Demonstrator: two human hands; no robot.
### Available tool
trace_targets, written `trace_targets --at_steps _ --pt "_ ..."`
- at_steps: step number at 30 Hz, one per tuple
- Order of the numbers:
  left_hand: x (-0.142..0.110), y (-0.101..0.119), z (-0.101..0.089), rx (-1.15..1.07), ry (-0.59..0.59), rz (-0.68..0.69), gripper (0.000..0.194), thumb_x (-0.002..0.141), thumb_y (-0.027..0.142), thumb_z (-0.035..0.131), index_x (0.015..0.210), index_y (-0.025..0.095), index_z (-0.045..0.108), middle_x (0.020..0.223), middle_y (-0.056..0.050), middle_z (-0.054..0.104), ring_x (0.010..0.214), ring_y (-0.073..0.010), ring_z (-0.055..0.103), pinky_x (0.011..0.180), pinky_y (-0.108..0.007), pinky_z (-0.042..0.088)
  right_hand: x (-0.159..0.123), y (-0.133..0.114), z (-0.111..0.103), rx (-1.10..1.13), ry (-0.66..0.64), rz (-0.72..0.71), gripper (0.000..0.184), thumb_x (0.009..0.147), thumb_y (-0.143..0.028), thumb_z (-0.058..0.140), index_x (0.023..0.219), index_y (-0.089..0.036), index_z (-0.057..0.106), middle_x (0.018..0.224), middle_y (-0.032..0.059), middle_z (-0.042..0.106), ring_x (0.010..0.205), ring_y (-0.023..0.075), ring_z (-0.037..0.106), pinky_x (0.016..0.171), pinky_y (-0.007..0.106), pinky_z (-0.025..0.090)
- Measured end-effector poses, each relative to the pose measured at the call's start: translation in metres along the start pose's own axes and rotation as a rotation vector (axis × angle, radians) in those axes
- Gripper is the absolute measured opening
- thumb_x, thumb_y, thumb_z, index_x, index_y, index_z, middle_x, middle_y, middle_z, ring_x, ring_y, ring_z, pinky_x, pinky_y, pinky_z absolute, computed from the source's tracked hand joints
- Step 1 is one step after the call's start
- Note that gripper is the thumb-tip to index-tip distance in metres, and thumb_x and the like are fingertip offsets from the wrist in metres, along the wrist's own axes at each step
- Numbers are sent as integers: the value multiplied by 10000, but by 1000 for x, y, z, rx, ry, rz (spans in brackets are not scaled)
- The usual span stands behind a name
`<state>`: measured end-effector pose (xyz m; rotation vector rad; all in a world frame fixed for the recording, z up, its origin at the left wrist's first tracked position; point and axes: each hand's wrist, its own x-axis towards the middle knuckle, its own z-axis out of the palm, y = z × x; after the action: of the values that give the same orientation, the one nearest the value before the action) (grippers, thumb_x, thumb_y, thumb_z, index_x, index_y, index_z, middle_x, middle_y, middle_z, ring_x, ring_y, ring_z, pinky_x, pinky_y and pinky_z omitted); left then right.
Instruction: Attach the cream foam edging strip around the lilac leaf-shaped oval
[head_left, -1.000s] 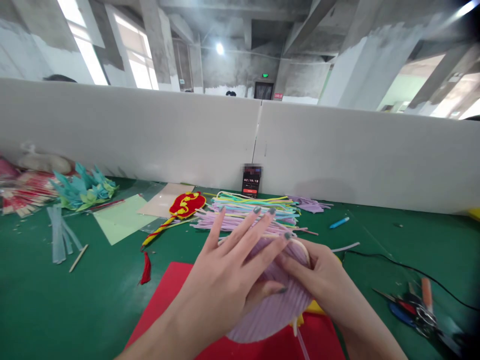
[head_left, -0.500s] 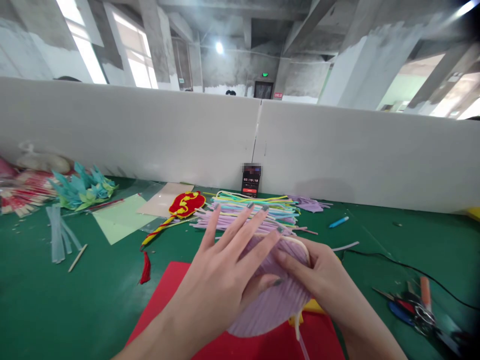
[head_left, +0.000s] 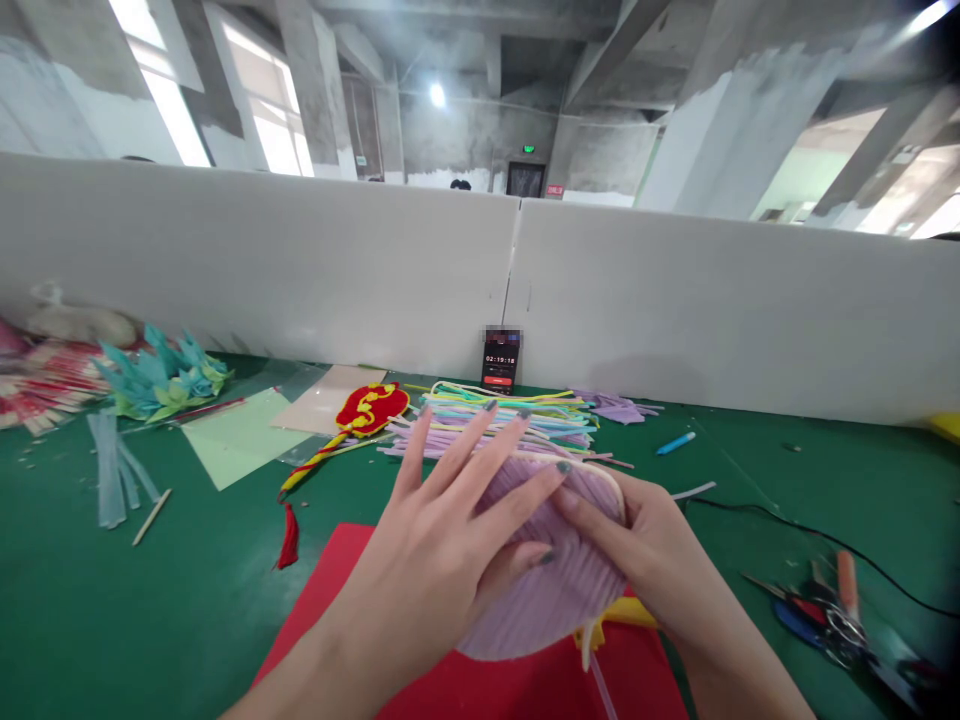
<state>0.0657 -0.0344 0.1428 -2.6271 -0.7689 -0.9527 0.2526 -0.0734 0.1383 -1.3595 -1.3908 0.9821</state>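
A lilac ribbed round panel (head_left: 525,625), built of fuzzy chenille stems side by side, is held above a red board. A cream chenille stem (head_left: 609,480) runs along its upper right rim, and its loose end hangs below. My right hand (head_left: 637,535) grips the panel's right edge, thumb on the near face and fingers behind. My left hand (head_left: 457,520) lies across the panel with its fingers spread, covering much of its left side. Partly hidden under the panel is a yellow glue gun (head_left: 630,612) with a clear stick.
Behind the hands lies a pile of pastel chenille stems (head_left: 517,410), before a phone (head_left: 501,362) showing a timer. A red and yellow tasselled fan (head_left: 371,410) lies left. Pliers and scissors (head_left: 832,610) and a black cable (head_left: 795,525) are right. The red board (head_left: 337,600) lies underneath.
The panel has tilted and risen slightly. My right hand has shifted a little up along its edge, while my left hand stays spread over it, its fingers slightly further left.
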Motion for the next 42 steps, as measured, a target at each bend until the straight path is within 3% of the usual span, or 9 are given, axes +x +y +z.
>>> trace_targets --at_steps 8,12,15,19,25,29,34,42 --pt "-2 -6 3 -76 51 -143 323 913 299 502 1222 246 577 1374 -69 531 1306 -276 434 1121 -583 229 -1 -3 2 -27 -27 -37 361 806 -474 604 1012 -195 703 979 50 718 890 210 651 779 296 517" --pt "-2 -10 0 -255 74 -201 115 860 238 591 966 246 634 983 15 708 994 -187 639 1110 -505 304 0 0 4 -60 -61 -19 247 789 -413 635 846 -195 734 792 19 709 724 164 620 635 245 485" --pt "-2 -10 -4 -333 106 -226 75 851 196 600 789 239 601 773 71 685 787 -132 661 1082 -438 359 0 0 4 -64 -37 -55 138 754 -326 677 827 -227 739 785 3 717 740 161 622 644 239 479" --pt "-2 -9 -6 -322 157 -250 80 854 192 597 791 241 588 762 58 680 774 -137 658 1017 -407 424 0 -1 3 -119 42 -142 121 751 -309 686 846 -256 738 838 7 727 777 172 626 677 259 487" --pt "-2 -10 -6 -304 176 -239 87 851 194 604 783 242 582 753 77 665 752 -119 648 1061 -406 366 -3 0 1 -164 140 -242 145 797 -352 653 842 -244 739 857 34 733 831 191 638 704 274 504" --pt "-2 -9 -8 -351 107 -299 89 852 208 594 768 236 591 761 69 671 790 -132 647 1040 -401 378 -3 2 1 -181 167 -281 139 800 -343 654 834 -240 741 826 32 730 791 184 641 659 262 506" --pt "1 -8 -8 -437 36 -395 79 847 242 587 769 238 602 791 57 677 795 -150 636 1025 -424 381 -2 2 -1 -145 144 -279 99 792 -324 667 842 -283 742 828 -3 736 763 157 641 635 231 501" --pt "2 -7 -9 -498 22 -414 34 830 241 608 835 266 630 835 68 694 842 -161 646 1073 -451 337 -4 3 4 -97 172 -232 94 782 -320 668 824 -279 741 817 -6 725 741 143 626 603 211 482"
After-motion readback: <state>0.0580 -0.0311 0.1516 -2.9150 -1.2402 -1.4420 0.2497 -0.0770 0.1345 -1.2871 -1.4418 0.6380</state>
